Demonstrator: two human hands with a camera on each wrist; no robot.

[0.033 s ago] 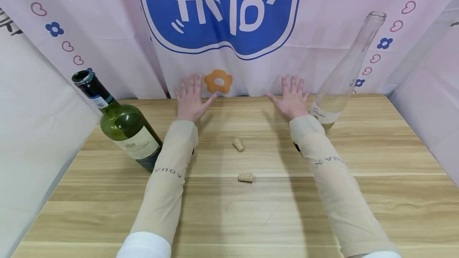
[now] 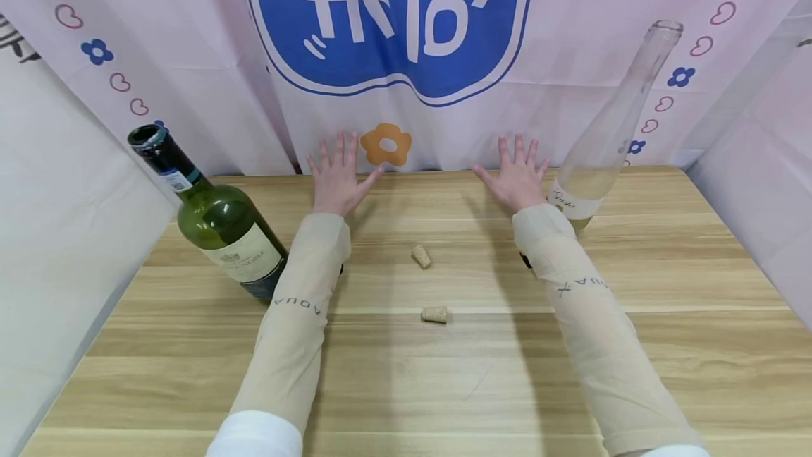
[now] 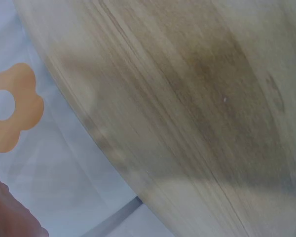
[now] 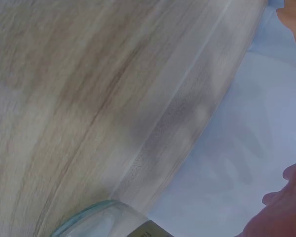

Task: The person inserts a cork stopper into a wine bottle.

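My left hand (image 2: pixel 339 176) lies flat on the wooden table (image 2: pixel 406 372) near its far edge, fingers spread and holding nothing. My right hand (image 2: pixel 517 176) lies the same way further right, just beside a tall clear glass bottle (image 2: pixel 603 139), whose base shows in the right wrist view (image 4: pixel 103 219). A green wine bottle (image 2: pixel 222 224) with an open mouth stands to the left of my left forearm. Two corks lie on their sides between my forearms, one further off (image 2: pixel 421 257) and one nearer (image 2: pixel 434 314).
A pink cloth with a blue emblem (image 2: pixel 387 20) and an orange flower (image 2: pixel 385 144) hangs behind the table's far edge. White cloth walls close in the left and right sides. Bare wood stretches along the near half of the table.
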